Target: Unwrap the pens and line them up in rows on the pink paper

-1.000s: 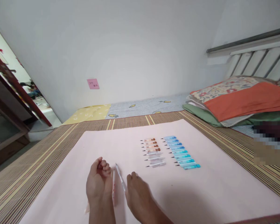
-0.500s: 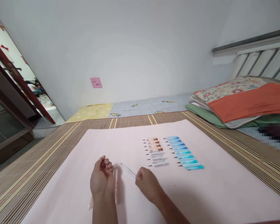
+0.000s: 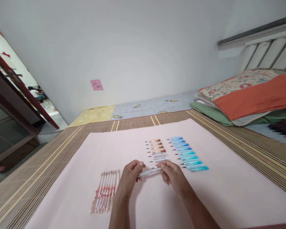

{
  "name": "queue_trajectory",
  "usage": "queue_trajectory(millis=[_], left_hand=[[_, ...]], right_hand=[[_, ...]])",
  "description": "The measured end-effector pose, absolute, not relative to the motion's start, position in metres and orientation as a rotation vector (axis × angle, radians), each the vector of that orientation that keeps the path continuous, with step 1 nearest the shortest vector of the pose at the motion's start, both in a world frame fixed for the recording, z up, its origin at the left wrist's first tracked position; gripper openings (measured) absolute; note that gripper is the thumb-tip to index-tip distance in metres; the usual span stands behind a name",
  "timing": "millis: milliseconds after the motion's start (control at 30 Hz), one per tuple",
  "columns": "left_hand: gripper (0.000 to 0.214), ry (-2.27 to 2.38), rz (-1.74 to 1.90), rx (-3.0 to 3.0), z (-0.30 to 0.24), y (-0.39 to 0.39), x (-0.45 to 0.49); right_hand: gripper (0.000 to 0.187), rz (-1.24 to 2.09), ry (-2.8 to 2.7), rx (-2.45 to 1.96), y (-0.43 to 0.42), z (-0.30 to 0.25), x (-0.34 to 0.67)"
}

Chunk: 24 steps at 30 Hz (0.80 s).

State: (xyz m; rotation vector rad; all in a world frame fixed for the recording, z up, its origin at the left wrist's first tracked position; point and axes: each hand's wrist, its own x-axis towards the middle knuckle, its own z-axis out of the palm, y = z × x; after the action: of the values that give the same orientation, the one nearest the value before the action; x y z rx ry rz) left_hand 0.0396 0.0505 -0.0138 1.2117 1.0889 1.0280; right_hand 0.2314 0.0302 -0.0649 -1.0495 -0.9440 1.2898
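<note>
Between my two hands a slim, clear-and-white pen (image 3: 149, 172) lies nearly level above the pink sheet. My left hand (image 3: 131, 175) pinches its left end, and my right hand (image 3: 171, 175) grips its right end. Just beyond the hands is a column of pens: several with brown ends (image 3: 156, 146) and some clear grey ones (image 3: 159, 156), partly hidden by my right hand. Further right sits a column of pens with blue and turquoise ends (image 3: 187, 153). To the left of my left hand, several clear pens with red marks (image 3: 106, 190) lie side by side, the rightmost partly covered.
The pink sheet (image 3: 85, 152) lies on a striped mat (image 3: 50, 149). Folded bedding with an orange cover (image 3: 250, 101) is at the right, by a white rail headboard (image 3: 269, 54). A pink note (image 3: 96, 85) is on the wall, and a doorway opens at far left.
My left hand has moved right from beside the red-marked pens and now holds the pen's left end. My right hand has moved right and up, and the pen has turned nearly level.
</note>
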Motion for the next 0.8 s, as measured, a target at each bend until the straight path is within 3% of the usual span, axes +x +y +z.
queue_trajectory(millis=[200,467,800], left_hand=[[0.032,1.097,0.89,1.328,-0.012,0.046,0.053],[0.025,1.037,1.049,1.329,-0.024,0.046,0.071],[0.027,1.066,1.023,1.383,-0.026,0.041,0.084]], right_hand=[[0.041,1.119,-0.84,-1.04,0.031,-0.061,0.241],[0.045,1.333,-0.71,-0.891,0.024,-0.053,0.222],[0.047,1.201,-0.762,-0.936,0.028,-0.063,0.224]])
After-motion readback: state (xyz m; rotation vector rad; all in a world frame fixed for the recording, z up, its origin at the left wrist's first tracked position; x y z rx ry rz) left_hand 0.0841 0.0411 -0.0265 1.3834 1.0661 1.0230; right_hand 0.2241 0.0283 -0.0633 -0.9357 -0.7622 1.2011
